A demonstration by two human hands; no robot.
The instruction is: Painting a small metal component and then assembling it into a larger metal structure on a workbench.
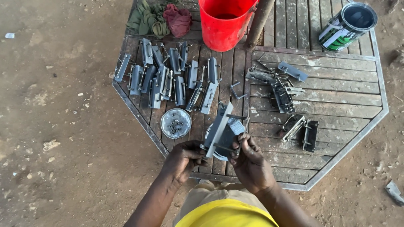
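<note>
Between the fingertips, over the near edge of the slatted table [336, 107], a grey metal latch plate [219, 128] is pinched: the left hand [184, 157] closes on its lower end, the right hand [249, 162] curls narrowly about a thin rod at its side. Stiff, fairly heavy and probably sharp-edged, it looks best held by its flat faces. Beyond lie a tin of small parts [176, 123], a heap of like plates [168, 75], a red bucket [223, 23] and a paint can [347, 25].
</note>
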